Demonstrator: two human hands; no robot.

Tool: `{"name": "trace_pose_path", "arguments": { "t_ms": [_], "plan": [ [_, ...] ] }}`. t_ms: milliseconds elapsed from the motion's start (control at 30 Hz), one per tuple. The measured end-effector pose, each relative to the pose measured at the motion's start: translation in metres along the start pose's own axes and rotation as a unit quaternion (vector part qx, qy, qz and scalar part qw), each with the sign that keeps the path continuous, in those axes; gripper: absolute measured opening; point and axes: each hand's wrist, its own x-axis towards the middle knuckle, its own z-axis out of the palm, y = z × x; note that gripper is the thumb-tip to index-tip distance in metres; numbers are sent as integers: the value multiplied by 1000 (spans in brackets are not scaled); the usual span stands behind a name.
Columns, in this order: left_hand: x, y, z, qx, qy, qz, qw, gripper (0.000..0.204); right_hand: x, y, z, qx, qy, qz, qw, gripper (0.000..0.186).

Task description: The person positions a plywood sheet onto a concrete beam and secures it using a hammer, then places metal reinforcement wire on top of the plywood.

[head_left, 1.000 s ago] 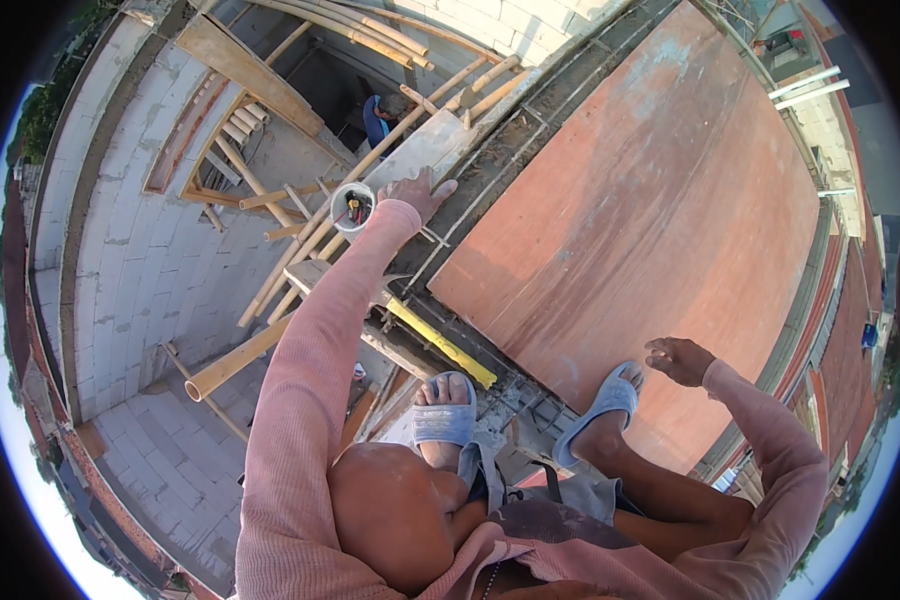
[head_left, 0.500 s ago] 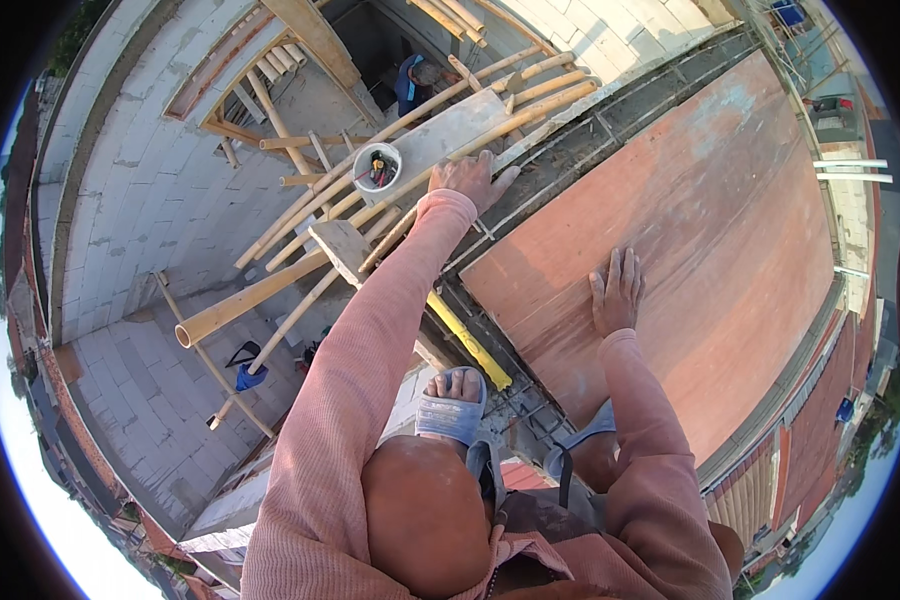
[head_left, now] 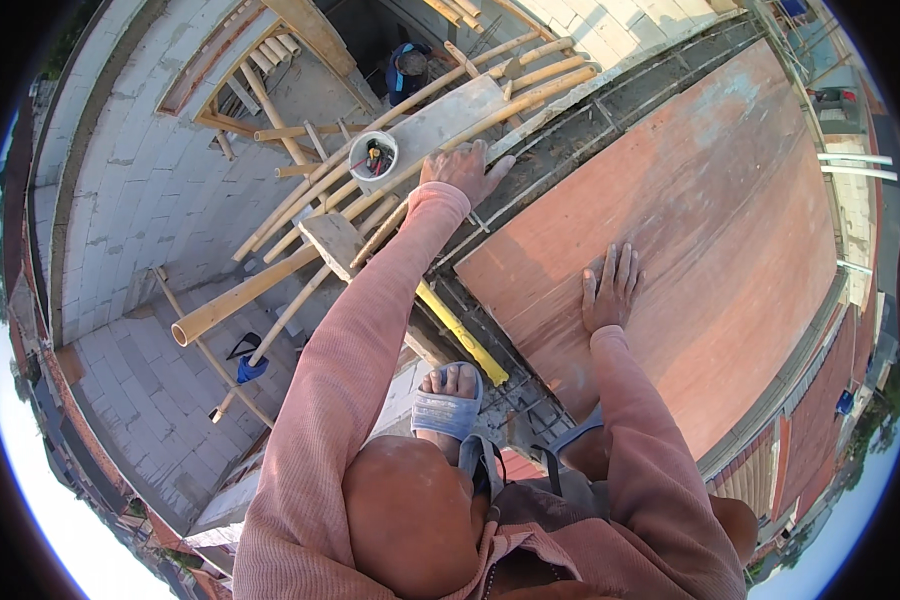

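My left hand (head_left: 458,172) grips the upper edge of a long formwork board (head_left: 548,128) beside a rebar-filled channel. Its fingers bend over the far side, partly hidden, while the thumb sticks out to the right. Flat on a large reddish plywood sheet (head_left: 680,230) lies my right hand (head_left: 612,290), open, fingers pointing away from me. The sheet's left edge runs along the channel of steel bars (head_left: 595,115). Left of my left hand, a white bucket (head_left: 374,173) with small tools inside stands on a grey plank (head_left: 448,122).
Bamboo poles (head_left: 255,290) form scaffolding on the left, above a deep drop. A person (head_left: 406,72) stands lower down at the back. A yellow strip (head_left: 460,333) lies near my sandalled foot (head_left: 447,405). Block walls (head_left: 155,160) rise at left.
The view has shifted slightly. My left hand stays at the board's edge and my right hand stays flat on the plywood. The person below has raised their body a little.
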Motion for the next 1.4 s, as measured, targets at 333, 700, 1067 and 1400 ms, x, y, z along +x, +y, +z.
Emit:
{"name": "trace_pose_path", "arguments": {
  "t_ms": [333,700,1067,1400],
  "plan": [
    [-4,5,-7,22,-6,3,1000,66,0,0,-2,1,-8,6,1000,67],
    [3,-1,1,9,-5,9,1000,71,0,-1,-1,4,-1,5,1000,67],
    [0,0,-4,-28,-46,-2,999,69,1,1,1,-22,3,-1,1000,65],
    [-8,-18,12,-98,16,19,995,62,-3,-5,11,-73,34,-37,996,64]
  ]
}}
